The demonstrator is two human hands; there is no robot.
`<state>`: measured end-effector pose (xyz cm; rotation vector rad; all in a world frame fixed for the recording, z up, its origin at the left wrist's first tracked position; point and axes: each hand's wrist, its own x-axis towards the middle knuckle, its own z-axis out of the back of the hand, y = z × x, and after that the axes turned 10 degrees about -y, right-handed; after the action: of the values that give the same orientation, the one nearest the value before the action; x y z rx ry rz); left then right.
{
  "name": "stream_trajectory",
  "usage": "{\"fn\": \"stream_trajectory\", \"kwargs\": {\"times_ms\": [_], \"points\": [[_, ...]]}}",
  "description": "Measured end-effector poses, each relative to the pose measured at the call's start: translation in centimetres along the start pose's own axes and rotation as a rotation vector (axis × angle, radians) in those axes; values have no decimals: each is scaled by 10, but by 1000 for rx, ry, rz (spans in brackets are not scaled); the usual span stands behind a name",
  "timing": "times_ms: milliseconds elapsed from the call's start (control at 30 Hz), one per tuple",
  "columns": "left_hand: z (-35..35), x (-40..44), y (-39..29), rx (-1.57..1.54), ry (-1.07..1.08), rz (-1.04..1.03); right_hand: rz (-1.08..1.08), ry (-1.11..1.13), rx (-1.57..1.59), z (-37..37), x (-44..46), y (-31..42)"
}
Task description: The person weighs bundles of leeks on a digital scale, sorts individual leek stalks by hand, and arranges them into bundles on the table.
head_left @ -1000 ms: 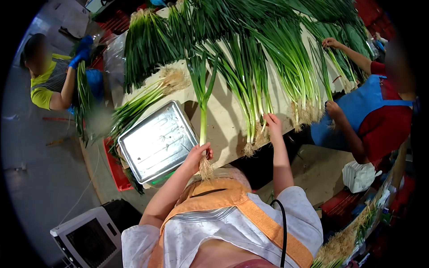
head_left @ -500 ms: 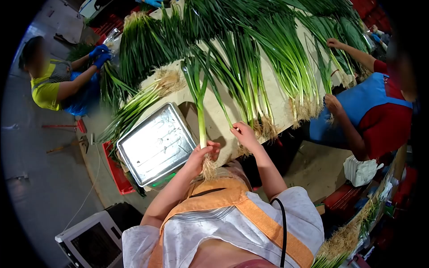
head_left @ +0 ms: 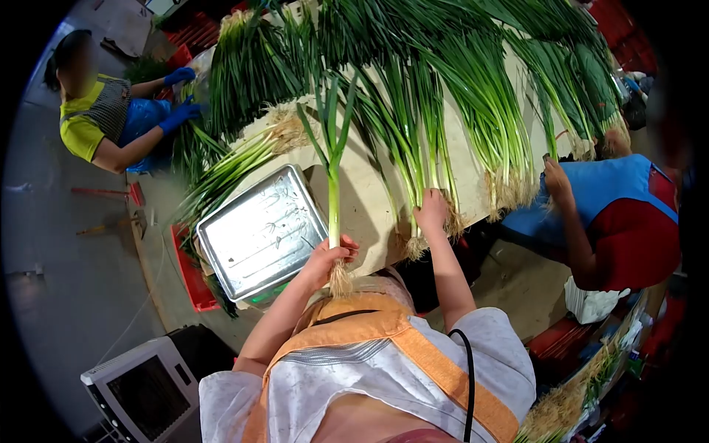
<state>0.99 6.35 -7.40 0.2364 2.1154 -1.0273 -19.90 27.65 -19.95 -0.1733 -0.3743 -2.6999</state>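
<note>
Shifting since the earlier frame, the right hand (head_left: 432, 212) is now reaching farther to the right, while the left hand (head_left: 325, 262) is staying almost where it was. Beyond it, the co-worker in the blue apron (head_left: 602, 188) is now leaning lower over the edge.

The left hand is closing around the held green onions (head_left: 334, 210) just above their roots. Their long axis is running almost straight away from the body, with roots hanging near the waist and leaves pointing to the far side. They are lying just to the right of the metal tray (head_left: 262, 232).

The right hand is touching the lower stalks of the loose pile (head_left: 405, 151), its fingers drawing narrow; whether they are pinching a stalk, I cannot tell. The pile is resting on the surface (head_left: 371, 247), to the right of the held green onions, its roots pointing toward the body and its leaves slanting away to the left. Both long axes are thus running roughly the same way, roots nearest the body. The right hand is clearly being the nearer one to the pile, with a strip of surface separating the left hand from it.
</note>
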Motion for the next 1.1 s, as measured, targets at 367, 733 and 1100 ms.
{"fn": "stream_trajectory", "kwargs": {"times_ms": [367,733,1100], "points": [[-3,9,10,49,-101,26,-151,203,186,-6,-1,-2],[-8,10,3,-3,-193,24,-248,351,116,0,8,24],[3,10,6,5,-175,10,-230,156,358,-24,32,-36]]}}
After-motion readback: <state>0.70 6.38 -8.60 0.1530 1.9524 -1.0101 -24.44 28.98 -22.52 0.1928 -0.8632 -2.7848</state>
